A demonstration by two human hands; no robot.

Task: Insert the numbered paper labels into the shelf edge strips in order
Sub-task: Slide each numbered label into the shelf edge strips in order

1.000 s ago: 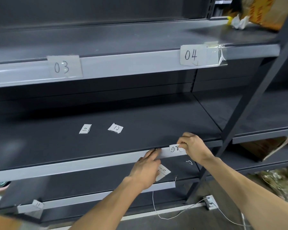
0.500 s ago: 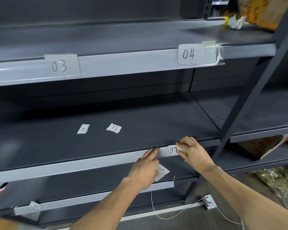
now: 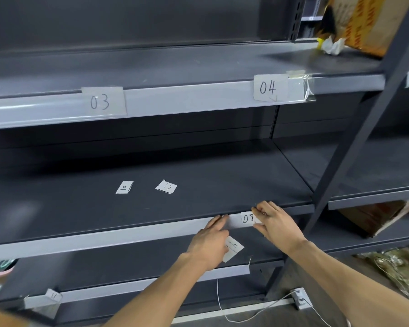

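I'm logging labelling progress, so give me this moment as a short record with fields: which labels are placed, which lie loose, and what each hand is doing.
upper strip: label 03 and label 04 in place
middle strip: label 08 near its right end
lower strip: label 11 at its left end, tilted
loose on middle shelf: label 10, label 12
right hand: pinches the right edge of label 08
left hand: straight fingers on middle strip, left of label 08; paper slip below it, held or not unclear
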